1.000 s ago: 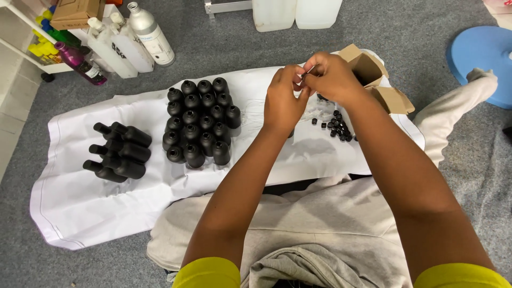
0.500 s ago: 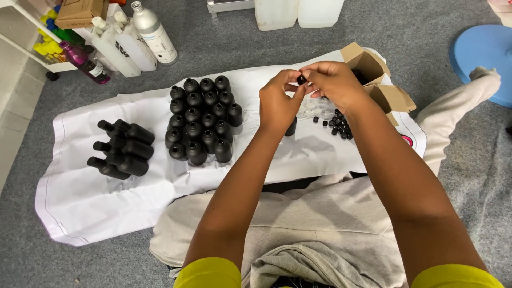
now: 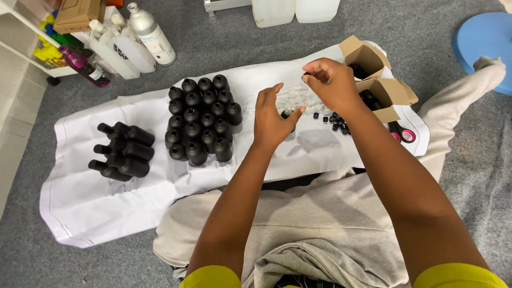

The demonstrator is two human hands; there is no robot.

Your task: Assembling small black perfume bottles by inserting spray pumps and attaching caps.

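The left hand [image 3: 273, 118], fingers spread apart, sits on a small black plastic bottle [image 3: 287, 114] standing upright mid-frame. The right hand [image 3: 332, 82], fingers pinched together, hovers up-right, farther away.

Upright bottles [image 3: 200, 120], centre: black plastic, satin sheen with soft highlights on the shoulders. Lying bottles [image 3: 124, 150], left: same black plastic, slightly matt. Small caps [image 3: 334, 121], right: black plastic, glossy. Sheet [image 3: 90, 197] under it all: white, thin, creased, matt, cloth or non-woven, can't tell which. Boxes [image 3: 388, 93], far right: brown cardboard, matt. Floor [image 3: 32, 250]: grey carpet, rough short pile. Trousers [image 3: 320, 213], near: beige knit cloth, soft. Jugs [image 3: 296, 9], far: translucent white plastic.
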